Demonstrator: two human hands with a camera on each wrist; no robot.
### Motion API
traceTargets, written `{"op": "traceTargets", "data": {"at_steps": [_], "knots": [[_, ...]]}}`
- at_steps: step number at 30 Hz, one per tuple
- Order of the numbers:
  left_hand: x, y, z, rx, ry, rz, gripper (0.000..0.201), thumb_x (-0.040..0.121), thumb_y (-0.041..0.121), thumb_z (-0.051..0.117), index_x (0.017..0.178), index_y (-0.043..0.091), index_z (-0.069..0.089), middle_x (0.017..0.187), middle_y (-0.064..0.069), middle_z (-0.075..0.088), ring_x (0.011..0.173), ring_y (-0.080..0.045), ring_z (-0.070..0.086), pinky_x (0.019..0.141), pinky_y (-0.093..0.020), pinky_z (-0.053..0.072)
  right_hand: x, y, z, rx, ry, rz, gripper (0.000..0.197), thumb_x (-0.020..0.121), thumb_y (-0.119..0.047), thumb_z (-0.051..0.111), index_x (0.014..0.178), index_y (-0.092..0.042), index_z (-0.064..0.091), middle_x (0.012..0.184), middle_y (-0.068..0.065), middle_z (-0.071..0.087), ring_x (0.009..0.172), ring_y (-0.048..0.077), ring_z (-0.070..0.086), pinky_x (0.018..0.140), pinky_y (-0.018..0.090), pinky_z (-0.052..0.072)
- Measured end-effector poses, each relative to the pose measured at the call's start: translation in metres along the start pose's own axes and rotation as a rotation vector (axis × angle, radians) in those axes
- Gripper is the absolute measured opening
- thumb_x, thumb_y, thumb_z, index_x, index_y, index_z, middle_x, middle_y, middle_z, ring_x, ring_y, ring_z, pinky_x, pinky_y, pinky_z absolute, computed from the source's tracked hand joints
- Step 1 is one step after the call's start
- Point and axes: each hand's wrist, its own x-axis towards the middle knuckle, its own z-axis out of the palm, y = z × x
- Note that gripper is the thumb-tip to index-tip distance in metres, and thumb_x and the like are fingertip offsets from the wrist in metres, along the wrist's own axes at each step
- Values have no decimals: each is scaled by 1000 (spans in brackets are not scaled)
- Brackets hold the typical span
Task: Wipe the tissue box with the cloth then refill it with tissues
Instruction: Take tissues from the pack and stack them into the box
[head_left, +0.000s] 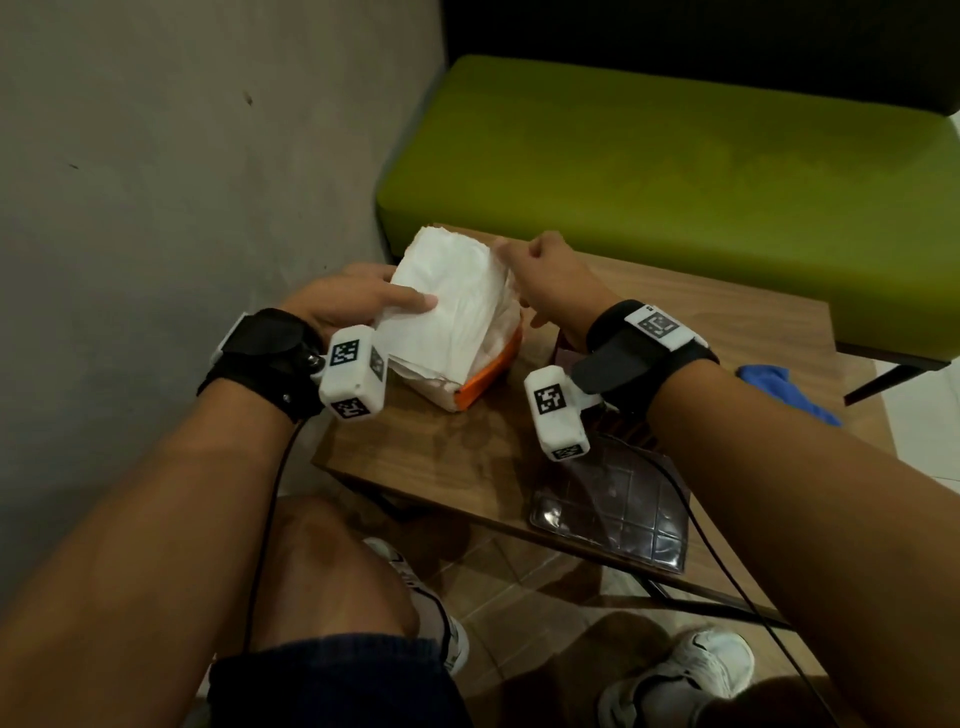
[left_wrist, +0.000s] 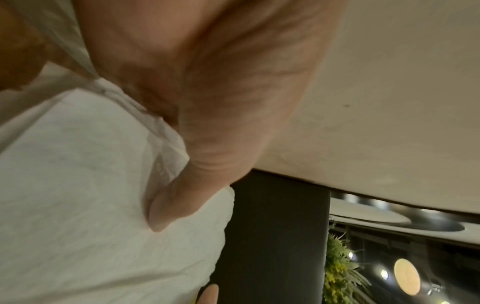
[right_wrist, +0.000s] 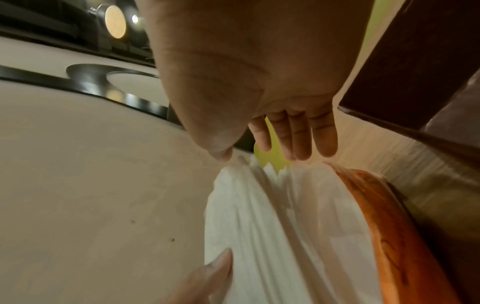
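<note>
A thick stack of white tissues sticks out of an orange plastic pack on the small wooden table. My left hand grips the stack's left side, its thumb pressed on the top sheet. At the stack's far edge my right hand pinches the tissues; its thumb touches the edge. The dark brown quilted tissue box lies at the table's near right, under my right wrist. The blue cloth lies at the table's right edge.
A grey wall runs close along the table's left side. Right behind the table stands a green padded bench. My knee and shoes show below the table's front edge, and cables hang from both wrists.
</note>
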Motion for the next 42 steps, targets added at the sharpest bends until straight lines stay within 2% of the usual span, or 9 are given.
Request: {"op": "traceTargets", "data": {"at_steps": [2,6,12,15,17,20,28,34,42], "knots": [[-2,0,-5,-61,-30,47,41,88,24,85,124,10,72,112,-9,84,114,-33,77,77,-36,66,-4,-3,-4,54,-59,33,67,103,-68,44,136,-10,48,112,6,67,100,23,68,71,37,54],[-3,-1,-16,-113,-125,138,105,48,44,108,137,7,67,135,-15,75,129,-35,71,111,-53,53,-14,-14,-9,186,-175,73,84,99,-80,34,134,-8,55,110,14,70,98,32,72,80,44,62],[-7,4,-22,-158,-162,198,111,49,43,109,143,5,63,141,-16,72,133,-35,68,118,-57,48,-14,-26,-14,193,110,80,80,103,-74,33,146,-9,52,113,7,63,109,31,65,96,50,59],[-14,5,-23,-251,-172,211,88,75,30,98,148,2,57,145,-17,69,137,-35,65,111,-51,56,-13,-24,-22,228,261,48,54,106,-61,44,117,-11,58,104,7,64,91,24,66,80,44,61],[-20,8,-20,-320,-187,219,54,102,17,68,151,2,53,147,-17,67,138,-35,64,103,-48,61,-23,-27,-26,287,58,85,57,108,-62,39,99,-9,60,89,12,69,70,24,64,59,34,54],[-30,11,-7,-407,-240,221,43,106,13,50,147,3,55,144,-16,70,132,-32,70,97,-45,64,-40,-32,-29,381,-234,139,79,102,-76,29,104,-5,61,77,15,73,70,32,71,68,42,59],[-38,9,23,-179,-232,229,50,94,18,70,142,9,62,138,-15,74,126,-31,73,99,-42,64,-59,-29,-47,557,-369,134,82,96,-84,34,98,-12,73,83,8,77,79,25,77,75,38,64],[-48,23,44,24,-268,225,43,99,15,68,141,19,63,129,-8,79,117,-28,78,88,-41,66,-71,-16,-61,520,-257,160,54,89,-52,79,124,-12,68,114,11,75,93,30,78,74,41,65],[-54,27,76,38,-227,161,36,99,20,72,135,16,65,122,-11,81,109,-30,80,85,-43,68,-86,-5,-74,486,-156,150,28,92,-10,79,111,-7,58,100,18,74,88,36,77,82,57,65]]}}
